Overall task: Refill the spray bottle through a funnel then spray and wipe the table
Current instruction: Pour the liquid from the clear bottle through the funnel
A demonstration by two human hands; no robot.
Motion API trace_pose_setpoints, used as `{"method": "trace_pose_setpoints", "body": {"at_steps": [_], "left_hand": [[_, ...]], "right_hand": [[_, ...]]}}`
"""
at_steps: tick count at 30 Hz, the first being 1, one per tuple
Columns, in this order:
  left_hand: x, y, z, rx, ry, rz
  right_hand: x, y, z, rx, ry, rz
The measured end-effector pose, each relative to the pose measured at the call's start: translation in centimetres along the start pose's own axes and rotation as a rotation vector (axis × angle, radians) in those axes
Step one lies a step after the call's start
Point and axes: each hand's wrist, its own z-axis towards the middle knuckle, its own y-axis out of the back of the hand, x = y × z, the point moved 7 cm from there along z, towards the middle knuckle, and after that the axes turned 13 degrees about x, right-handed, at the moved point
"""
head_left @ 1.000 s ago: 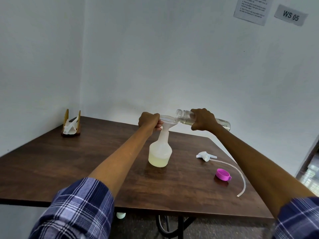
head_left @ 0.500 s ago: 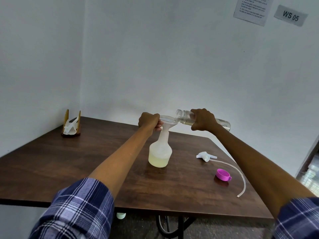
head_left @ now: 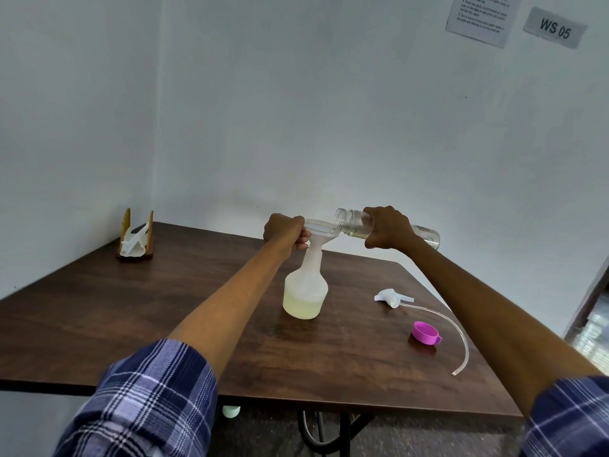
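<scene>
Funnel (head_left: 321, 230) gripped by left hand (head_left: 286, 230), atop spray bottle (head_left: 306, 291).

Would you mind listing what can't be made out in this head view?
- Printed notice: cut by the top edge, text too small.
- Funnel rim: partly behind the left hand.
- Clear bottle middle: wrapped by the right hand.
- Any pouring stream: too faint to tell.

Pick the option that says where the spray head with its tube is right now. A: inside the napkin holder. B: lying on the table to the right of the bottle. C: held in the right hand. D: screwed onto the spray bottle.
B: the spray head lies on the table right of the spray bottle, near the purple cap, while the right hand holds the clear bottle.
</scene>
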Motion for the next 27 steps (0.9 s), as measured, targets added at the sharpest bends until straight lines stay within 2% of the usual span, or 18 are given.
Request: {"method": "trace_pose_setpoints", "body": {"at_steps": [27], "left_hand": [[-0.13, 0.01, -0.04, -0.008, -0.005, 0.001]], "right_hand": [[0.34, 0.28, -0.13, -0.011, 0.011, -0.022]]}}
